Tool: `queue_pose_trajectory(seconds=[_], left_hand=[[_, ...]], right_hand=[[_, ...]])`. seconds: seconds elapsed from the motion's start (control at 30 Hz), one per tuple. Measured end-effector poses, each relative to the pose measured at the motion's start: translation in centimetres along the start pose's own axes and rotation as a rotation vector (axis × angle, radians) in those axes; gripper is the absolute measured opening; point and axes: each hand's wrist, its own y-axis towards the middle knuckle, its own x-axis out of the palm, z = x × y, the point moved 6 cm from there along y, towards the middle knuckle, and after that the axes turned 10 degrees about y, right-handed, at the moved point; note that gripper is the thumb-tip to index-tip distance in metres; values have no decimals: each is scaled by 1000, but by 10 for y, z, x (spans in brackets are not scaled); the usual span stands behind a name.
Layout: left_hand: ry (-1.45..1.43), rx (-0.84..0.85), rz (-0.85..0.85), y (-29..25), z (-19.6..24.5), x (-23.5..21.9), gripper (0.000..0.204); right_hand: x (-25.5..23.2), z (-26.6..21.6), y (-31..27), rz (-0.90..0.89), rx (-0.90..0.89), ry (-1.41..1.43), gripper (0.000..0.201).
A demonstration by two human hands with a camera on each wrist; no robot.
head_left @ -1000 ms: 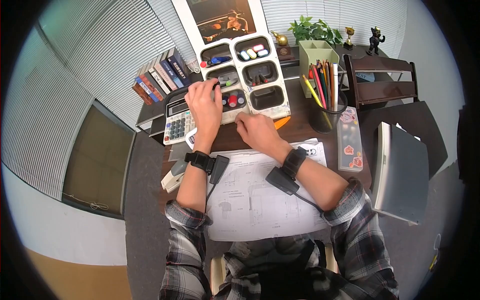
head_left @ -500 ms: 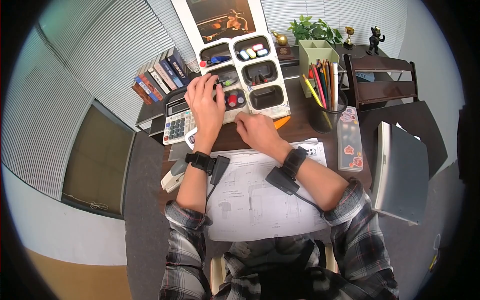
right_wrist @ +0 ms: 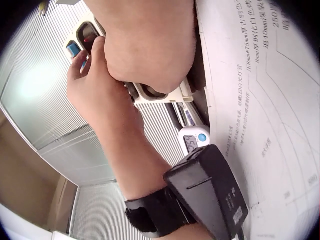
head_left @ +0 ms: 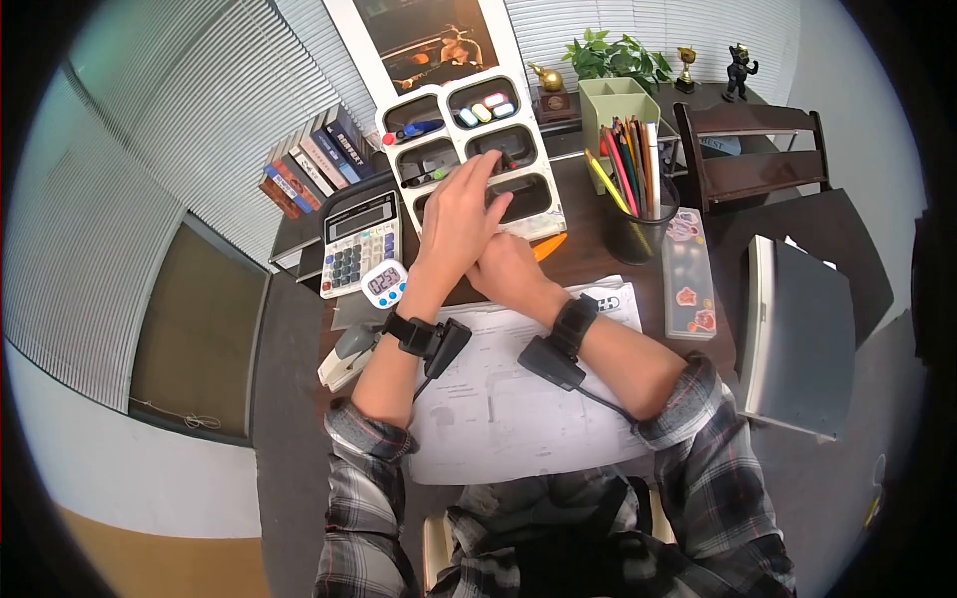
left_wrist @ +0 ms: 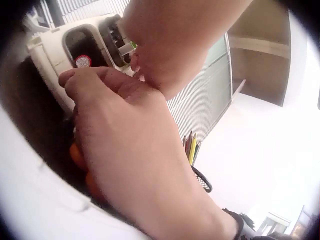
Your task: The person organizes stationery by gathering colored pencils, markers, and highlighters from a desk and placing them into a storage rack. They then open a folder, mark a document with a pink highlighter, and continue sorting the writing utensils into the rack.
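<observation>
On sheet (head_left: 518, 409) near right hand (head_left: 513, 272), "8mm", "10mm"; left hand (head_left: 456, 221) over organizer (head_left: 553, 221).

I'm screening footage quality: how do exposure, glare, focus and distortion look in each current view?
Head view: fisheye curving, black corners, fine print on the drawing sheet too faint to read. Left wrist view: dark corners, lower right washed out, pencils soft. Right wrist view: dark corners, pale glare on the blinds, some print readable.
</observation>
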Motion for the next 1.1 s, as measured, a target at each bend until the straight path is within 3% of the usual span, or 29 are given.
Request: queue_pose_trajectory(seconds=[0.3,0.4,0.47,0.6,1.1], left_hand=[[105,130,-31,19,4,15,31],[125,100,-3,19,5,15,24],[40,-16,39,17,-4,14,21],[33,-40,102,13,-10,13,19],[153,167,239,14,8,4,16]], right_hand=[[3,-1,0,-14,-23,-26,16],[5,1,0,-26,-11,-20,17],[7,4,0,-31,-1,-18,18],[9,6,0,-30,-1,-5,19],[5,5,0,-47,39,-10,20]])
